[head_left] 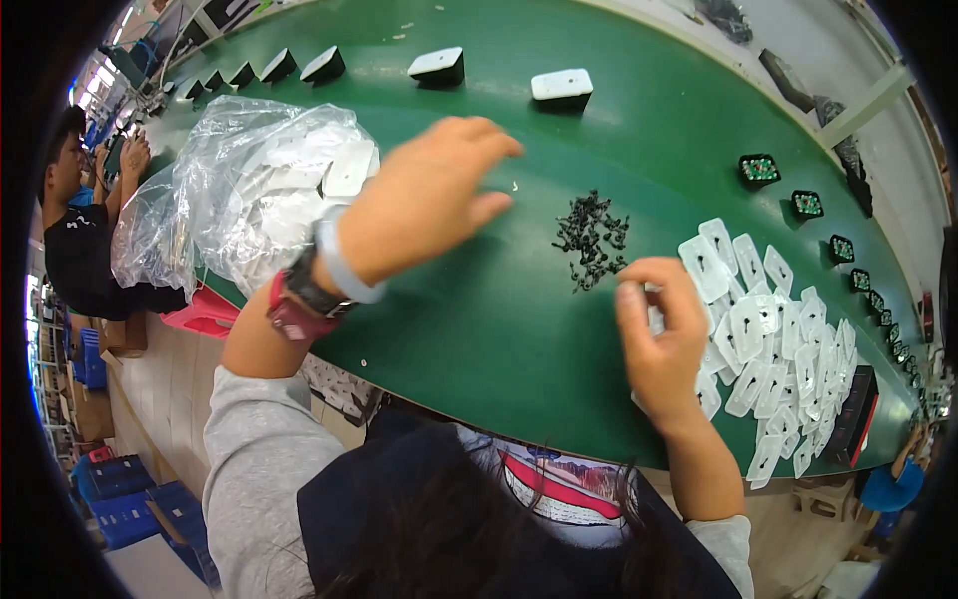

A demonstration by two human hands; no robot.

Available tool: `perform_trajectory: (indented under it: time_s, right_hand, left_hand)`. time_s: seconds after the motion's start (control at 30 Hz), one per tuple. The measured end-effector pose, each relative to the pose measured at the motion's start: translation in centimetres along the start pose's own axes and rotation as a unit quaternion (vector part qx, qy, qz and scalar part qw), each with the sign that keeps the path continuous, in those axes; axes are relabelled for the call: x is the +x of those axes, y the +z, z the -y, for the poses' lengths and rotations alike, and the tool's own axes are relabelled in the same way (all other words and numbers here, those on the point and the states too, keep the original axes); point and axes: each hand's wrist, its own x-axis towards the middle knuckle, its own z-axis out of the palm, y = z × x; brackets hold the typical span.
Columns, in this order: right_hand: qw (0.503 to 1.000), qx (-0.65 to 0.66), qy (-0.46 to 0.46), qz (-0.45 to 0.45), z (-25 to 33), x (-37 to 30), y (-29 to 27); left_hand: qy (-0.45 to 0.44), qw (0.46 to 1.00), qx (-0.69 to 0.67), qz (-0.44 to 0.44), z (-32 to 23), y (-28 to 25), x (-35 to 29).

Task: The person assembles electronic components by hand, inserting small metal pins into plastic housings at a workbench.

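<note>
My left hand (431, 198) is held over the green table, fingers stretched forward and thumb apart, with nothing seen in it. Beside it lies a clear plastic bag (225, 170) filled with white plates (351, 168). My right hand (667, 334) is closed, thumb and forefinger curled together; whatever they hold, if anything, is too hidden to name. Just beyond its fingertips is a loose heap of small black parts (591, 235). To its right spreads a large pile of white rounded plates (768, 349), many with a small black part at the middle.
Black housings with white tops (562, 88) stand in a row along the far side of the green table (479, 364). Open black housings with green boards (758, 170) line the right edge. A black box (855, 414) sits beside the plates. Another person (80, 220) works at far left.
</note>
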Motion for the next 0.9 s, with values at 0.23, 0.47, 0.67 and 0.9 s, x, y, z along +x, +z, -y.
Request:
perform_trajectory:
  time_s: [0.23,0.47,0.67,0.9]
  right_hand:
    - [0.993,0.050,0.052,-0.097,-0.9,1.8,-0.6]
    - [0.995,-0.076,0.064,-0.022,-0.9,1.6,-0.9]
    - [0.965,-0.257,0.011,0.052,-1.4,0.9,-0.8]
    - [0.950,-0.298,0.068,0.066,-1.1,0.8,-0.5]
  left_hand:
    - [-0.172,0.973,0.079,0.131,5.2,-0.2,-2.2]
    - [0.017,0.996,0.085,-0.012,1.9,2.0,-2.0]
    - [-0.065,0.959,-0.268,0.072,-4.7,0.3,-1.4]
    - [-0.191,0.671,-0.687,0.202,-3.2,1.5,-1.2]
